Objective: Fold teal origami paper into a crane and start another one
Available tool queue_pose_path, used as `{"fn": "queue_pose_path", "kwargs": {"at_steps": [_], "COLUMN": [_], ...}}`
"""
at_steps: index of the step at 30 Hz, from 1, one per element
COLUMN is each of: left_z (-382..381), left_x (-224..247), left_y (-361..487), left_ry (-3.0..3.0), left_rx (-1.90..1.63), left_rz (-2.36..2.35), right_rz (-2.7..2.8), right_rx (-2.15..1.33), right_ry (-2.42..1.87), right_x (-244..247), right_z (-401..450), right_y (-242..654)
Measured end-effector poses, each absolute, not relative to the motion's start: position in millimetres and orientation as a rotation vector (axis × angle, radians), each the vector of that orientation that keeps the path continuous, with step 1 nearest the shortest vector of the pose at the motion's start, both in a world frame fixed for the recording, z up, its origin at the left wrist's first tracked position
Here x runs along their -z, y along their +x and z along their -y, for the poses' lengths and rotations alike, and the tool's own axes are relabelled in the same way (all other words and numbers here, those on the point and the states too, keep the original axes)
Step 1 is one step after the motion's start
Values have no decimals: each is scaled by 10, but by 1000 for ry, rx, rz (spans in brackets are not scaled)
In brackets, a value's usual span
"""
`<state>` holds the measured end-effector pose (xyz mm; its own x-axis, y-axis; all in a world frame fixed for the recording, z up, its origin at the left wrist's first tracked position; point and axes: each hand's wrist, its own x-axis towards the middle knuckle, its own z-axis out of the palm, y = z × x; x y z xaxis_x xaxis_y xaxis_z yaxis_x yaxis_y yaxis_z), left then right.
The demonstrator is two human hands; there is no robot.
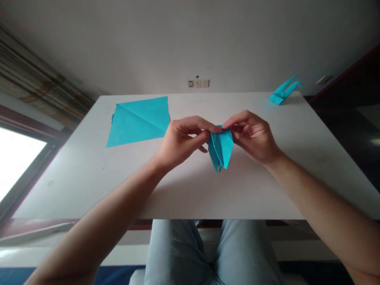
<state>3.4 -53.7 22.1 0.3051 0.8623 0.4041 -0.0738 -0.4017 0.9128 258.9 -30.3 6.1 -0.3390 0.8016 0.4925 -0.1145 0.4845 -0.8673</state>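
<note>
Both hands hold a folded piece of blue origami paper (221,148) in the air above the white table (83,182). My left hand (184,138) pinches its upper left side between thumb and fingers. My right hand (249,136) grips the upper right side, its fingertips meeting the left hand's at the top. The paper's narrow points hang down toward me. To the left lies a flat square sheet of the same blue paper (138,121), creased along a diagonal, its right corner close to my left hand.
A finished blue origami bird (282,93) stands at the far right corner of the table. Several wall sockets (198,83) sit on the wall behind. A bright window (18,162) is at the left, and my knees in light jeans (208,253) are below the table's near edge.
</note>
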Motion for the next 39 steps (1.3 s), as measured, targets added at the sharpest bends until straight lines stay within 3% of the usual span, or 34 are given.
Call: {"fn": "queue_pose_path", "kwargs": {"at_steps": [8,28,39], "left_z": [491,540,535], "left_x": [-152,-246,-234], "left_y": [3,56,68], "left_ry": [1536,1493,1374], "left_rx": [-1181,-1220,-1122], "left_rz": [-583,-736,-754], "right_rz": [1615,1671,1855], "right_rx": [-958,-1111,-862], "right_ry": [-546,-523,-668], "right_x": [-74,-282,-306], "right_z": [291,373,441], "right_y": [2587,2635,2694]}}
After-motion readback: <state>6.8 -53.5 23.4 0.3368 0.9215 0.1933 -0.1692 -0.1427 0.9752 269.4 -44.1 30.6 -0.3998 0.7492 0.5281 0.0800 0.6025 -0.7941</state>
